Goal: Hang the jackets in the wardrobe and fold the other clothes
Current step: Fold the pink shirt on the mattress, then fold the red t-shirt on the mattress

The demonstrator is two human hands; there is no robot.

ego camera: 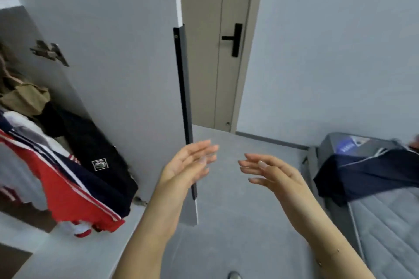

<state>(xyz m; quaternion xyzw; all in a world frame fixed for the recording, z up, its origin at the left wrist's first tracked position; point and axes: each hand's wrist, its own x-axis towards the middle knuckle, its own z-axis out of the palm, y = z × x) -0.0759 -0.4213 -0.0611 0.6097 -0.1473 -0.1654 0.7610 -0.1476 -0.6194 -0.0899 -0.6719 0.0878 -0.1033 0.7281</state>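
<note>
The wardrobe stands open at the left, its grey door swung out toward me with a long black handle strip on its edge. Inside hang a red, white and navy jacket, a black jacket with a small patch and an olive garment. A dark navy garment lies spread on the bed at the right. My left hand is open, palm up, just in front of the door edge. My right hand is open too, beside it, holding nothing.
A grey quilted bed fills the lower right, with a grey bag at its far end. A beige room door with a black lever handle is shut straight ahead. Grey floor lies between wardrobe and bed.
</note>
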